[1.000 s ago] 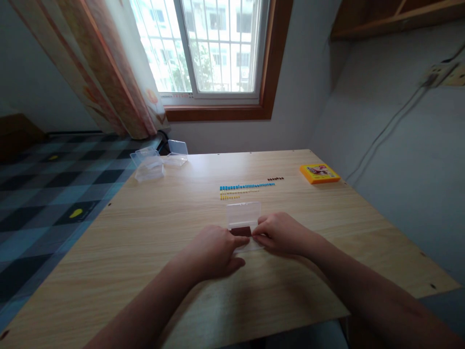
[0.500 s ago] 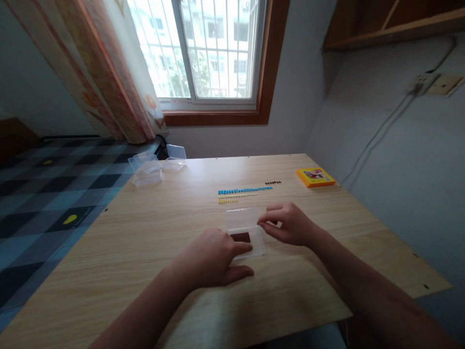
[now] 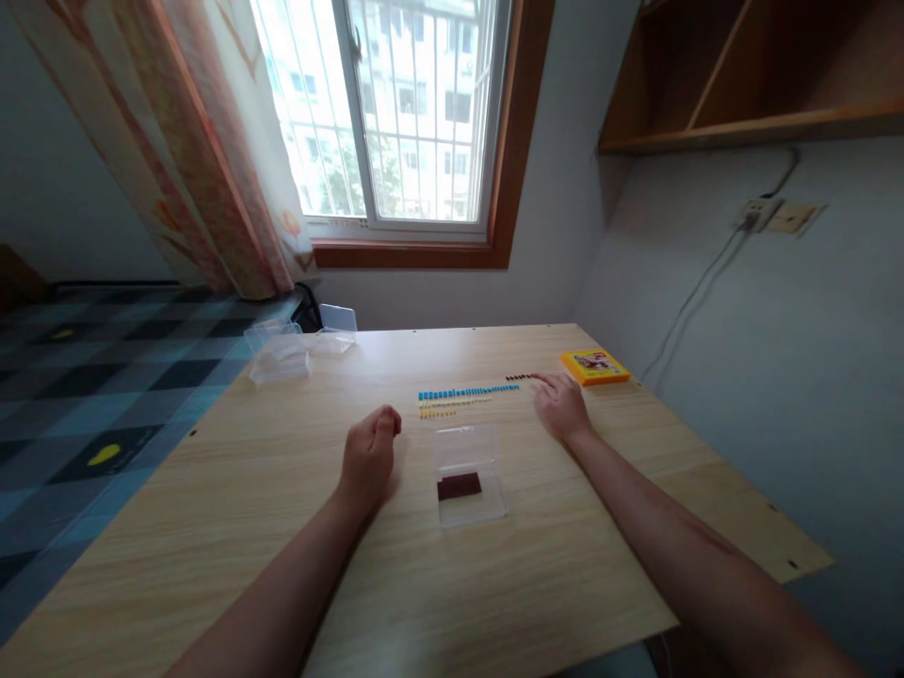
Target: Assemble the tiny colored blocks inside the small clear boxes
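My left hand (image 3: 371, 447) rests on the table as a loose fist, with nothing showing in it. To its right lies an open clear plastic case (image 3: 487, 508), its lid (image 3: 466, 447) leaning back. A dark brown plate (image 3: 459, 486) sits inside, toward the case's left. My right hand (image 3: 561, 405) reaches forward, its fingertips together at the right end of a row of tiny dark brown pieces (image 3: 519, 378); the pinched piece is mostly hidden. Nearer stand a row of blue pieces (image 3: 466, 392), a cream row (image 3: 456, 402) and a short yellow row (image 3: 436, 414).
A yellow box (image 3: 595, 367) with a printed top lies just beyond my right hand. More clear open cases (image 3: 279, 363) stand at the table's far left corner. The wooden table (image 3: 282, 527) borders a bed with a checked cover (image 3: 85, 405). A wall shelf (image 3: 713, 141) hangs at right.
My left hand has left the brown plate, moved left and curled into a fist. My right hand has gone from the case's right side forward to the dark brown row. The view has shifted slightly.
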